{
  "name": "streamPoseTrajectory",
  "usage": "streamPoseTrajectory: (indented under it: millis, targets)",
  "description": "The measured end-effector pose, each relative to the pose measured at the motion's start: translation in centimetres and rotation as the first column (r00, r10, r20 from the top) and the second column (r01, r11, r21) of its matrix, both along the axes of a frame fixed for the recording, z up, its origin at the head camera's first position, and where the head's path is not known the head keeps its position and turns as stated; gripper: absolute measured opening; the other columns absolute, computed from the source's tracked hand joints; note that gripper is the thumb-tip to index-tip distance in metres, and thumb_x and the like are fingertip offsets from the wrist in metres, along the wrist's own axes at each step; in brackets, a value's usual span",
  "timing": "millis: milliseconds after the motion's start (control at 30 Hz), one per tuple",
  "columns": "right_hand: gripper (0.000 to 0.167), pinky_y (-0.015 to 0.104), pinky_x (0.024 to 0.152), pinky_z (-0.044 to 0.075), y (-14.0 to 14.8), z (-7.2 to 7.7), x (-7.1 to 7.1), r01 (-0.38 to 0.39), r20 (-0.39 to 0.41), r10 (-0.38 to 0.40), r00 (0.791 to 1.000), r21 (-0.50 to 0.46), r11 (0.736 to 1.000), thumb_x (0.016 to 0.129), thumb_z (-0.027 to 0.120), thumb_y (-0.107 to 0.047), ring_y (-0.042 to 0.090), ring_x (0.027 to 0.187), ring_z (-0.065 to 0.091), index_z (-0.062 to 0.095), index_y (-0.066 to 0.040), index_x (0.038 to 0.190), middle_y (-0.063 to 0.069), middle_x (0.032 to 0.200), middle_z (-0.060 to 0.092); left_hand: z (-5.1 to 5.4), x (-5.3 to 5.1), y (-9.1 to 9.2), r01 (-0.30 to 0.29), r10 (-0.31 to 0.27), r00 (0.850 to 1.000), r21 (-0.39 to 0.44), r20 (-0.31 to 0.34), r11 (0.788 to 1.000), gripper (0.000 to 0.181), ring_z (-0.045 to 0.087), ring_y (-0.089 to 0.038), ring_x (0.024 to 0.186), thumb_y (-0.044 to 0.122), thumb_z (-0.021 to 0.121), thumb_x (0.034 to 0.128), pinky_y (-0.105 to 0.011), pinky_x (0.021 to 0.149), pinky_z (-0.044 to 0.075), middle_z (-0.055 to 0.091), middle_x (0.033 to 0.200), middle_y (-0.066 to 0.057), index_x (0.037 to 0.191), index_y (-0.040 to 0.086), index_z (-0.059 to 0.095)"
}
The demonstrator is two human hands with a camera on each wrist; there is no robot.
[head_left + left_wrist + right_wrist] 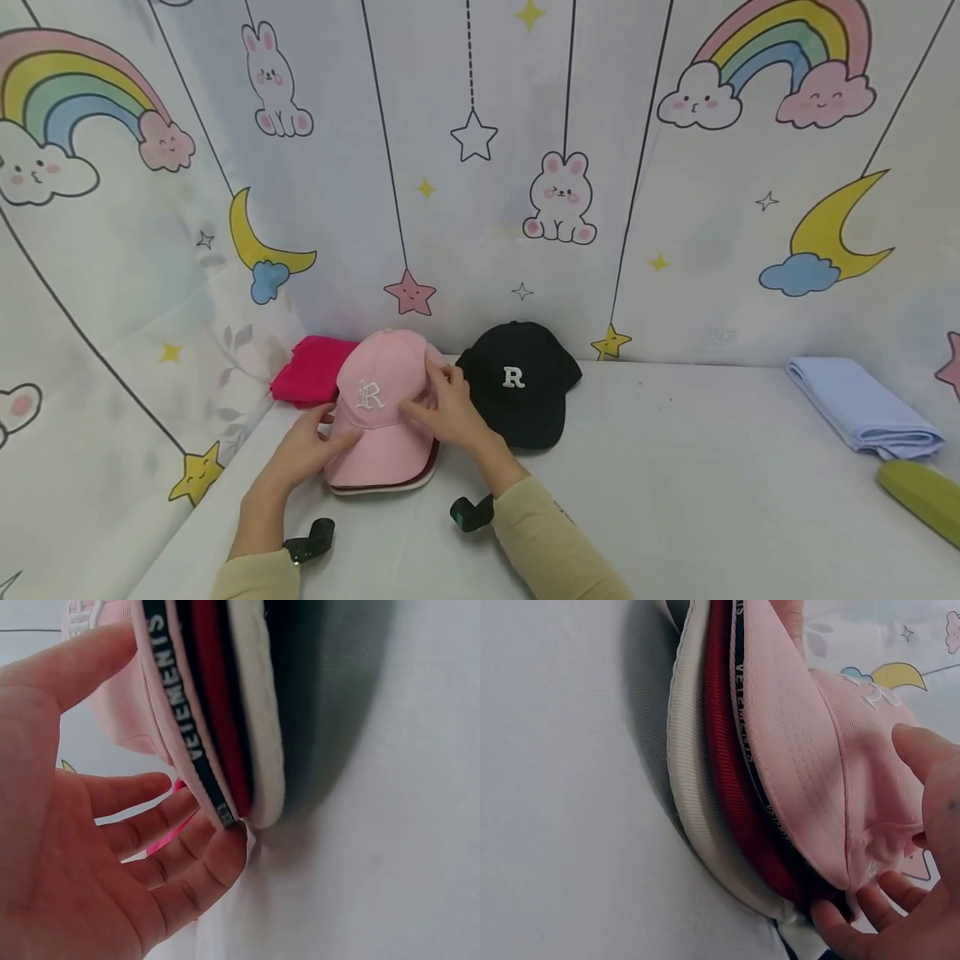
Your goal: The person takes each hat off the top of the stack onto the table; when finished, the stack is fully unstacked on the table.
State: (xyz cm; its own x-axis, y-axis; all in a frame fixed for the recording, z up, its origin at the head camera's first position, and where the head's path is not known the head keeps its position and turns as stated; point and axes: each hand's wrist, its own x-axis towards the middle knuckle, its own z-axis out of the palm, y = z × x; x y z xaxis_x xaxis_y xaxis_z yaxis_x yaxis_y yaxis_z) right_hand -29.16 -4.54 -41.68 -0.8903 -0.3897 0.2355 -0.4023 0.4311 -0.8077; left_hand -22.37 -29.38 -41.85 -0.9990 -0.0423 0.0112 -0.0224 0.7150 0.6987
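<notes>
A pink baseball cap (390, 367) with a white letter on its front lies on top of a stack. Beneath its brim show a dark red brim (727, 772) and a cream brim (686, 750). My left hand (307, 450) holds the pink cap's left side, thumb on the brim and little finger at the brim's lower edge. On the other side my right hand (453, 408) has its thumb over the front and fingers curved along the side edge. Just right of the stack sits a black cap (517, 408) with a white R.
A bright pink folded cloth-like item (311, 371) lies behind the stack at left. Far right on the white table (675, 500) are a folded light-blue cloth (862, 404) and an olive-green object (918, 500), partly out of view. A patterned curtain (480, 208) stands behind.
</notes>
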Motion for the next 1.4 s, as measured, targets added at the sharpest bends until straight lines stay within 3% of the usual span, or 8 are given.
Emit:
streamPoseTrajectory:
  millis: [233,567,1133,1400]
  targets:
    - [0.085,0.050,0.105,0.043,-0.1,0.0,0.2,0.003,-0.003,-0.003,1.000,-0.029,1.000,0.089,0.073,-0.041,0.032,0.132,0.028,0.032,-0.017,0.159,0.016,0.142,0.030,0.3,0.1,0.2,0.003,-0.003,1.000,-0.011,-0.003,1.000,0.086,0.058,-0.035,0.107,0.044,0.071,0.0899,-0.046,0.085,0.055,0.051,0.133,-0.027,0.145,-0.011,0.037]
    - [0.086,0.049,0.105,0.042,-0.2,0.1,0.3,-0.014,-0.011,0.014,1.000,-0.051,0.999,0.090,0.074,-0.040,0.031,0.133,0.027,0.031,-0.016,0.160,0.015,0.146,0.028,0.8,0.3,0.3,-0.007,0.008,0.997,-0.014,0.076,1.000,0.094,0.051,-0.044,0.120,0.051,0.069,0.0898,-0.052,0.088,0.055,0.047,0.140,-0.031,0.150,-0.008,0.030]
    - [0.083,0.052,0.104,0.042,-0.2,1.3,0.2,-0.023,-0.072,0.013,0.997,-0.142,0.990,0.090,0.074,-0.034,0.030,0.132,0.031,0.032,-0.021,0.160,0.015,0.143,0.033,2.6,0.7,0.5,-0.008,0.008,1.000,0.031,0.007,0.999,0.093,0.053,-0.040,0.114,0.047,0.073,0.0891,-0.046,0.082,0.058,0.044,0.140,-0.028,0.150,-0.009,0.029]
    - [0.085,0.053,0.106,0.041,0.0,2.0,0.5,-0.034,-0.063,0.023,0.998,-0.173,0.984,0.089,0.074,-0.034,0.030,0.134,0.031,0.029,-0.024,0.161,0.015,0.148,0.031,3.4,0.9,0.8,-0.025,0.025,1.000,0.028,-0.009,0.999,0.095,0.054,-0.041,0.114,0.048,0.074,0.0883,-0.045,0.081,0.058,0.044,0.141,-0.028,0.152,-0.006,0.028]
